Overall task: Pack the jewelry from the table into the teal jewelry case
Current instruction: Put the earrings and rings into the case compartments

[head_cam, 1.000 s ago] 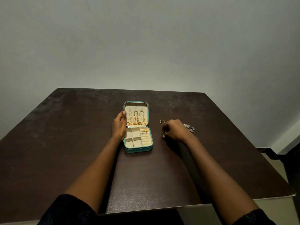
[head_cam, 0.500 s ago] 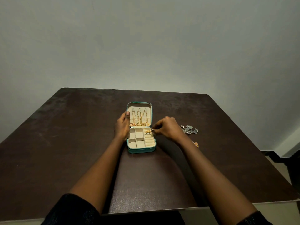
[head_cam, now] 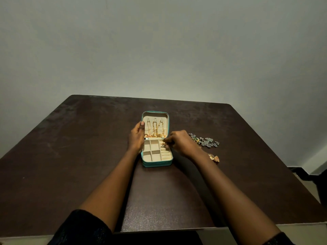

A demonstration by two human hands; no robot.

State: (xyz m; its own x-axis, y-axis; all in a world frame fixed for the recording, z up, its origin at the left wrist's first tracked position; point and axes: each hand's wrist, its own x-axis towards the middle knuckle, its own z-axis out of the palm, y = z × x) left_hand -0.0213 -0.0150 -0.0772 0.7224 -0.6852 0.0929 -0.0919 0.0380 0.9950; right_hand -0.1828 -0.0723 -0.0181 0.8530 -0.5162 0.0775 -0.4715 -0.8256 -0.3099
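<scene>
The teal jewelry case (head_cam: 157, 163) lies open in the middle of the dark table (head_cam: 70, 156). Gold chains (head_cam: 155, 129) hang in its raised lid. My left hand (head_cam: 136, 137) holds the case's left side, thumb on the lid's edge. My right hand (head_cam: 179, 142) reaches over the case's upper right compartment and pinches a small ring (head_cam: 164, 144) there, beside other small gold pieces. A silver floral piece (head_cam: 206, 142) and a gold jhumka earring (head_cam: 214, 157) lie on the table to the right of my right hand.
A pale wall rises behind the table. The table's right edge drops to a light floor with a dark object (head_cam: 316, 179) at the far right. My forearms stretch across the near half of the table.
My right hand picked a ring off the table at the right and carried it left to the case's upper right compartment. My left hand stayed on the case.
</scene>
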